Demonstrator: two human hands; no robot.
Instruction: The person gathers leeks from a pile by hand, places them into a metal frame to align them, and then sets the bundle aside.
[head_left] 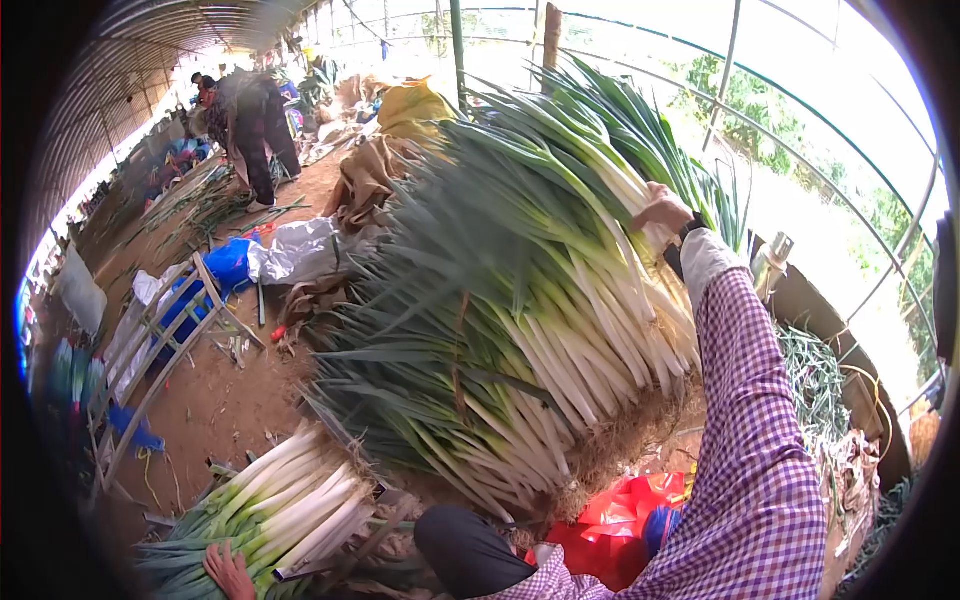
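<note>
A large leek pile (590, 330) is positioned at the centre, its roots directed toward the lower right. The right hand (662, 212) is placed against white stalks at the pile's upper right; whether its fingers are closed around any stalk cannot be told. The left hand (230, 573) is laid, fingers extended and unclosed, on the green leaves of a smaller leek bunch (300, 495) at the lower left. Red plastic (620, 515) is located below the pile's roots.

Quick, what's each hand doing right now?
Left hand: open, laid on the smaller heap of leeks.
Right hand: up at the big leek pile; whether it's closed on any leeks can't be told.
</note>
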